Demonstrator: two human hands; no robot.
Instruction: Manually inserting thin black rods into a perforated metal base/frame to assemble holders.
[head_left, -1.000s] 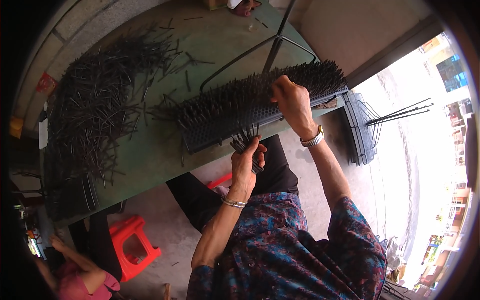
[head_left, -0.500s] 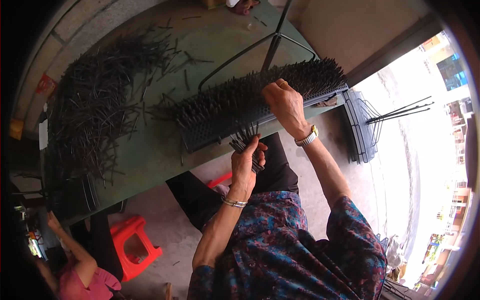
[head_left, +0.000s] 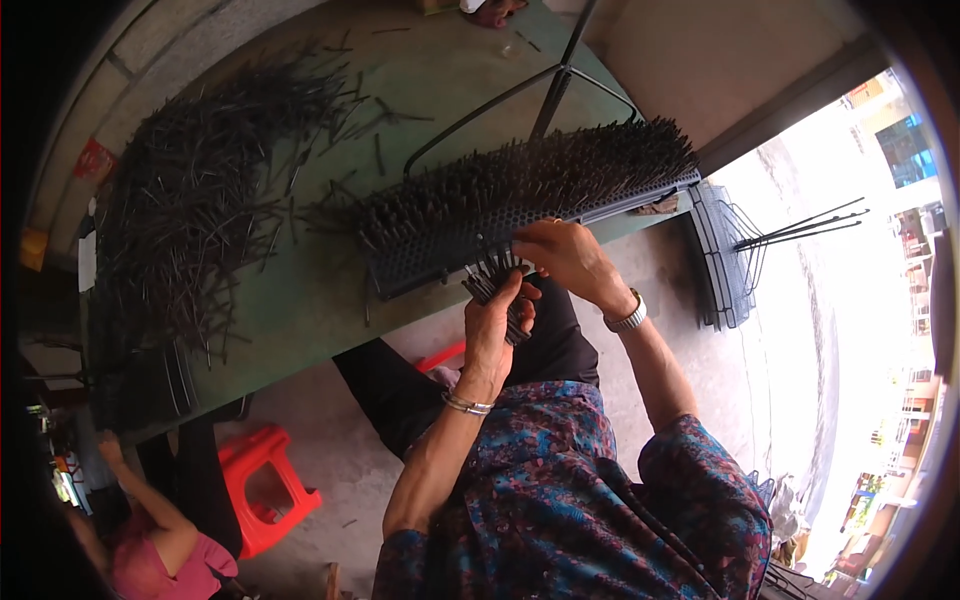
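A bundle of short, thin black sticks (head_left: 489,268) is gripped in my left hand (head_left: 492,322), their upper ends fanned out above the fingers. My right hand (head_left: 572,262) is closed in a pinch beside those upper ends; whatever its fingertips hold is too small to make out. Just beyond both hands lies a long dark tray with a perforated face (head_left: 412,268). Dense rows of black sticks (head_left: 540,172) stand upright in its holes, while a bare strip of holes runs along the side nearest me.
A large heap of loose black sticks (head_left: 190,200) covers the left of the green table (head_left: 310,310). A black metal frame (head_left: 550,90) stands behind the tray. Wire racks (head_left: 725,260) lie at the right, a red stool (head_left: 262,490) at lower left. Another person's arm (head_left: 150,500) reaches in there.
My right hand has come down from the standing sticks on the tray to the bundle in my left hand. The left hand has stayed almost in place.
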